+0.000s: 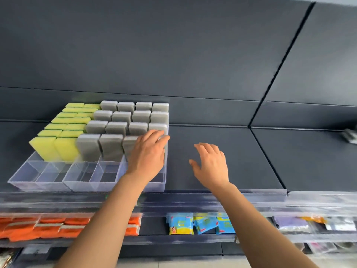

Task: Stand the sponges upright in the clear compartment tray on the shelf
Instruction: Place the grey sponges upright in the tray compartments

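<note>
Two columns of yellow sponges (58, 130) with green scouring faces and four columns of grey sponges (116, 128) stand upright in the clear compartment tray (48, 176), which sits on the left part of a dark shelf (231, 151). The yellow ones fill the left side and the grey ones the right, packed row behind row toward the back panel. The nearest row of compartments shows only bare clear walls.

Of the hands, the left hand (148, 153) reaches over the tray's near right corner. Its fingers (154, 135) lie fairly straight on top of the rightmost grey column, over the front sponge there, which the hand mostly hides. The thumb is out of sight, so I cannot tell whether this hand grips the sponge or only rests on it. The right hand (212, 165) hovers over the bare shelf just right of the tray, fingers spread and loosely bent, holding nothing.

A clear strip (251, 198) runs along the shelf's front edge. On the shelf below lie orange packs (48, 227) at the left and blue and yellow packets (201, 224) near the middle; the goods further right are too blurred to name.
</note>
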